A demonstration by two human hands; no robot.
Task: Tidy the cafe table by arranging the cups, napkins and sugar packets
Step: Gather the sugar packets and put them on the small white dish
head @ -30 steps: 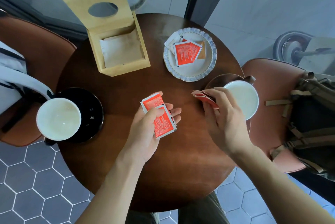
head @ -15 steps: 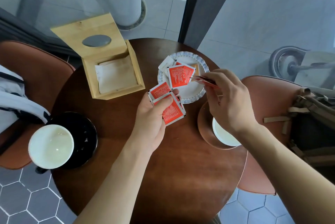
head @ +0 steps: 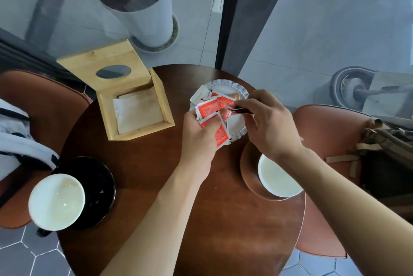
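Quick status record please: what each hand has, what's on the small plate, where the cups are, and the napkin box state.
left hand: holds red sugar packets over the plate's near edge
right hand: pinches more red packets above the plate
scalloped plate: red, white and tan packets on it
left cup: on black saucer
right cup: on brown saucer
wooden napkin box: lid open, napkins inside

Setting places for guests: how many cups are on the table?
2: one cup on the black saucer at the left, one cup on the brown saucer at the right.
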